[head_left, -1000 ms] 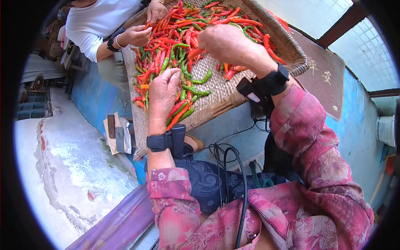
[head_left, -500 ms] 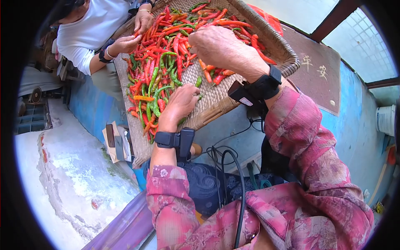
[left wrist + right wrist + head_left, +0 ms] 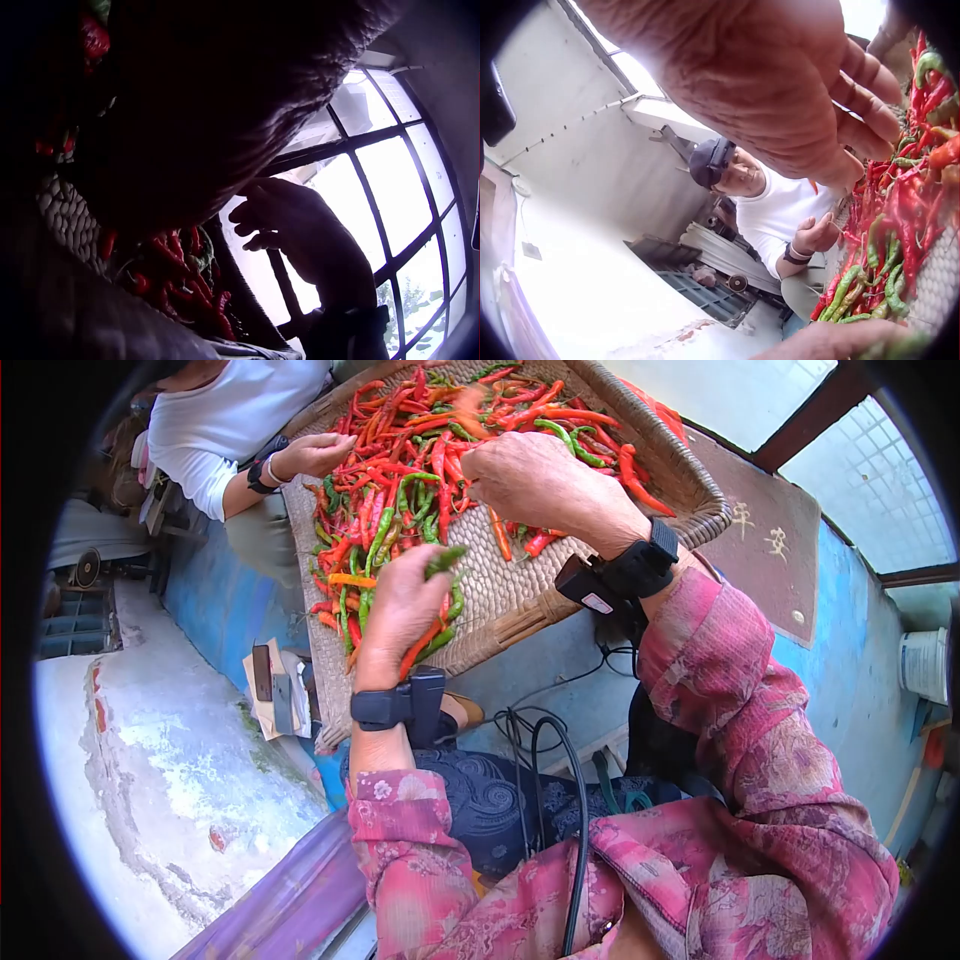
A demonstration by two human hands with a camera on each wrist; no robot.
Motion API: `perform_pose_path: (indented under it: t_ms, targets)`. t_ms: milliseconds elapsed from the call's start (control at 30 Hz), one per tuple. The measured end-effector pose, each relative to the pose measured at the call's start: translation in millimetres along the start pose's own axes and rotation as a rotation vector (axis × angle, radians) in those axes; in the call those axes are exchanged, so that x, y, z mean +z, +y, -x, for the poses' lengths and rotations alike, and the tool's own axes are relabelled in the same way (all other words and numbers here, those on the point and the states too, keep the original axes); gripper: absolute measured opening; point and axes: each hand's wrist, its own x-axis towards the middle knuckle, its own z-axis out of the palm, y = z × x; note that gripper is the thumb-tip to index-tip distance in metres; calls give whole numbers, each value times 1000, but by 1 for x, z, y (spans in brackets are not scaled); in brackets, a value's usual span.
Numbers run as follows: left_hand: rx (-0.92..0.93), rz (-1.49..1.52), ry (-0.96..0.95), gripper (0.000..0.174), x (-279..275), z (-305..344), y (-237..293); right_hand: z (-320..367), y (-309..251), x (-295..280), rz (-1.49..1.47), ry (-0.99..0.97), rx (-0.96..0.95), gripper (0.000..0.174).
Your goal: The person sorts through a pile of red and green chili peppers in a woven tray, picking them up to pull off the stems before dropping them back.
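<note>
My left hand (image 3: pixel 402 605) pinches a green chili (image 3: pixel 445 561) between thumb and fingers, over the near left part of a woven tray (image 3: pixel 520 625). In the left wrist view this hand is a dark shape and the chili is hidden. My right hand (image 3: pixel 545 482) hangs over the middle of the tray, its back to the head camera. Seen from the right wrist, its fingers (image 3: pixel 866 97) are loosely extended above the chilies, holding nothing visible. A blurred orange-red streak (image 3: pixel 470 408) shows just beyond it. Red and green chilies (image 3: pixel 385 500) lie heaped across the tray.
Across the tray sits a person in a white shirt (image 3: pixel 225 425), one hand (image 3: pixel 315 455) at the heap's left edge. Black cables (image 3: pixel 570 790) hang before my lap. A mat (image 3: pixel 765 550) lies right of the tray, and a white bucket (image 3: pixel 925 665) stands farther right.
My left hand has lifted a green chili from the tray and drawn back left. The right hand stays over the heap, its fingers now loosened. The other person's far hand has moved up and away.
</note>
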Motion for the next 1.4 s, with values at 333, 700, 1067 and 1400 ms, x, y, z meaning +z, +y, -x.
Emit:
perform_pose_path:
  t_ms: [333, 700, 1067, 1400]
  targets:
    - [-98, 911, 220, 21, -21, 6, 7, -8, -40, 27, -568, -97, -198, 24]
    - [-180, 1009, 436, 18, -28, 3, -2, -8, -31, 6, -16, -95, 4, 24]
    - [-53, 1098, 194, 19, -18, 1, 15, -1, -18, -6, -188, -52, 46, 24]
    - [-45, 977, 343, 22, -14, -11, 8, 4, -41, 10, -122, -49, -139, 24]
